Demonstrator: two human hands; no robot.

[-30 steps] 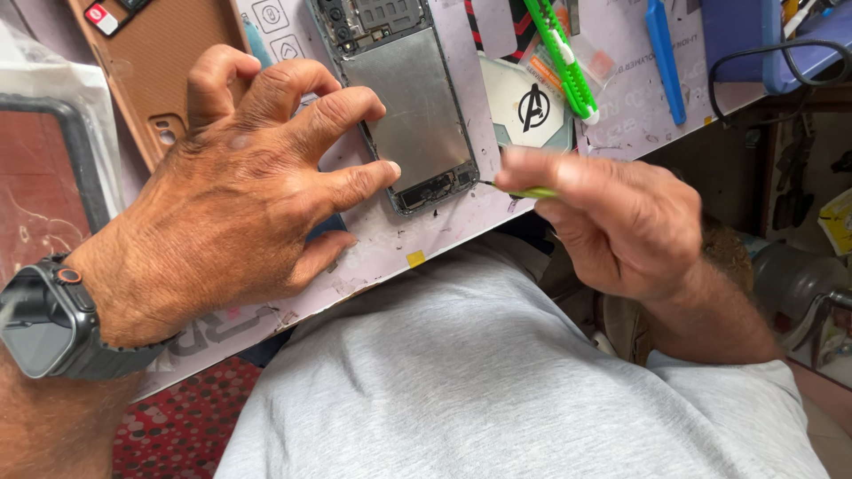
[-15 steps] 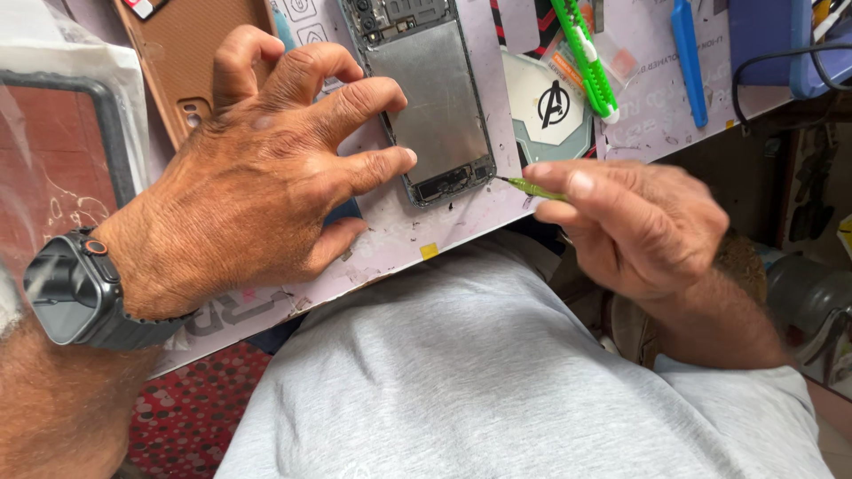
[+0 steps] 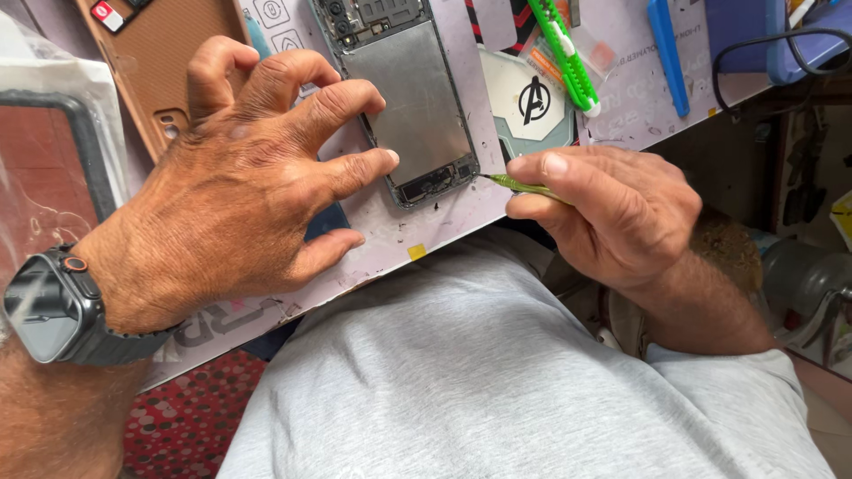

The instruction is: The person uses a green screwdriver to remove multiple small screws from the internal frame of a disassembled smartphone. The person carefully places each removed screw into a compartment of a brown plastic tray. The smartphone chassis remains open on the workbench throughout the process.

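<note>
**Opened phone pinned flat, green tool at its corner**

Left hand (image 3: 240, 195) spread, fingers (image 3: 355, 167) pressing edge of opened phone (image 3: 413, 98) on the table (image 3: 444, 222). Right hand (image 3: 612, 213) pinched shut around thin green tool (image 3: 519, 184), tip at phone's lower right corner. Smartwatch (image 3: 53, 310) on left wrist.

Matt grey metal phone frame (image 3: 417, 98); glossy green plastic tool (image 3: 519, 185).

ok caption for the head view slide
Left hand steadies an opened phone while the right hand holds a green tool at its corner.
</note>
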